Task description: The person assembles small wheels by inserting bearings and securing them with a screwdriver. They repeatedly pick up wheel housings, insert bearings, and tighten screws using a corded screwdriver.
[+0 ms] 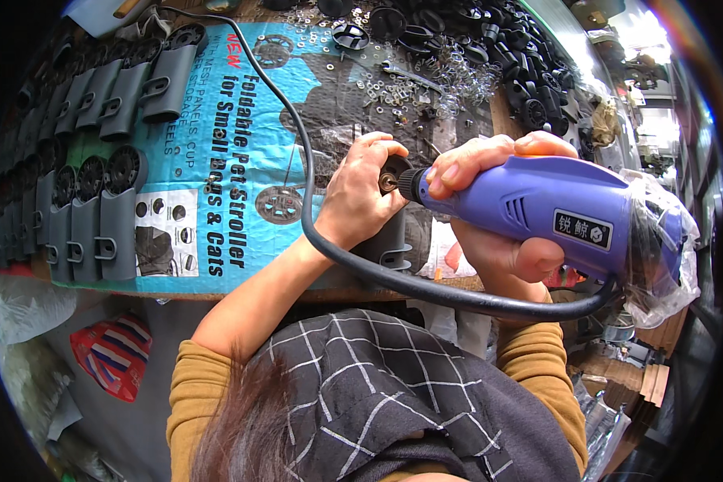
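My right hand (490, 201) grips a purple electric screwdriver (554, 210), its tip pointing left at a small black wheel (394, 173). My left hand (361, 193) is closed around a grey plastic bracket (390, 241) that carries that wheel, holding it upright near the front edge of the bench. The tool's black cord (297, 136) loops from the tool's rear under my hands and runs up across the bench. A clear plastic bag (659, 241) covers the tool's back end.
Rows of finished grey brackets with black wheels (96, 193) lie at the left on a blue printed sheet (233, 161). Loose washers and screws (394, 80) and a heap of black wheels (506, 56) lie at the back. A striped red bag (112, 353) sits on the floor.
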Available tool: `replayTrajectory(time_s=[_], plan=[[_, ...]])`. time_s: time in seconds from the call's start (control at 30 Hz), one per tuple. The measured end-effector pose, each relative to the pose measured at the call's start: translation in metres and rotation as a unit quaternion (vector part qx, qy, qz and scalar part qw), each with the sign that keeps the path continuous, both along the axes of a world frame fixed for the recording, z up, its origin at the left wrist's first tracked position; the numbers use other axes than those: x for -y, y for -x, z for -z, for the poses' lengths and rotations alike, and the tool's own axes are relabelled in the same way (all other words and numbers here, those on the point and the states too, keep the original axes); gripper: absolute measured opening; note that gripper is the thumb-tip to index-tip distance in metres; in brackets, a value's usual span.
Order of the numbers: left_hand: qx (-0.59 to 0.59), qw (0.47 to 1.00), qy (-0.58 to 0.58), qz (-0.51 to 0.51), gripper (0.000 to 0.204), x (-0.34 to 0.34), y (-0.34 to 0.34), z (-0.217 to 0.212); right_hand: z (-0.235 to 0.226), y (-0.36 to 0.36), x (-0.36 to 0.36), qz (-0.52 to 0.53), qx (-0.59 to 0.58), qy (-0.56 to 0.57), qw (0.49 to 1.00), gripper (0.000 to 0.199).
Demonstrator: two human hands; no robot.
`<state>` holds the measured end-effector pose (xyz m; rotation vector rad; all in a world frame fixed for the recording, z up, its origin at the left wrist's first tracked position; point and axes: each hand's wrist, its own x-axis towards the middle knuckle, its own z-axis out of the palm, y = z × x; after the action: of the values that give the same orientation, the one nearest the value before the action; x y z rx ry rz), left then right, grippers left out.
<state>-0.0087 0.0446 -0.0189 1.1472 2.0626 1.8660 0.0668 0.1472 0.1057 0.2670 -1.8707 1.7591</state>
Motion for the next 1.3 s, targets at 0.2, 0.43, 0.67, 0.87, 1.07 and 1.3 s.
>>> replayTrajectory(time_s=[0.2, 0.43, 0.67, 0.87, 1.07, 1.3], plan=[[0.032, 0.999, 0.007, 0.014, 0.044, 0.0, 0.0, -0.001, 0.005, 0.004, -0.004, -0.015, -0.017, -0.033, 0.999, 0.103], [0.035, 0.999, 0.009, 0.023, 0.045, 0.0, 0.002, -0.004, 0.004, 0.008, 0.001, 0.065, 0.076, 0.012, 0.995, 0.103], [0.093, 0.994, 0.023, 0.043, 0.045, 0.003, 0.001, -0.007, -0.018, 0.007, -0.047, 0.154, 0.002, 0.091, 0.984, 0.073], [0.081, 0.996, 0.018, 0.043, 0.041, -0.001, 0.001, -0.003, 0.04, -0.031, -0.173, 0.509, 0.35, -0.214, 0.757, 0.058], [0.072, 0.997, -0.009, 0.018, 0.022, -0.009, -0.005, -0.025, 0.088, -0.055, -0.184, 0.532, 0.291, -0.392, 0.692, 0.066], [0.008, 0.991, -0.132, 0.022, 0.033, -0.092, -0.028, -0.078, 0.041, -0.091, -0.077, 0.127, 0.311, 0.129, 0.933, 0.044]])
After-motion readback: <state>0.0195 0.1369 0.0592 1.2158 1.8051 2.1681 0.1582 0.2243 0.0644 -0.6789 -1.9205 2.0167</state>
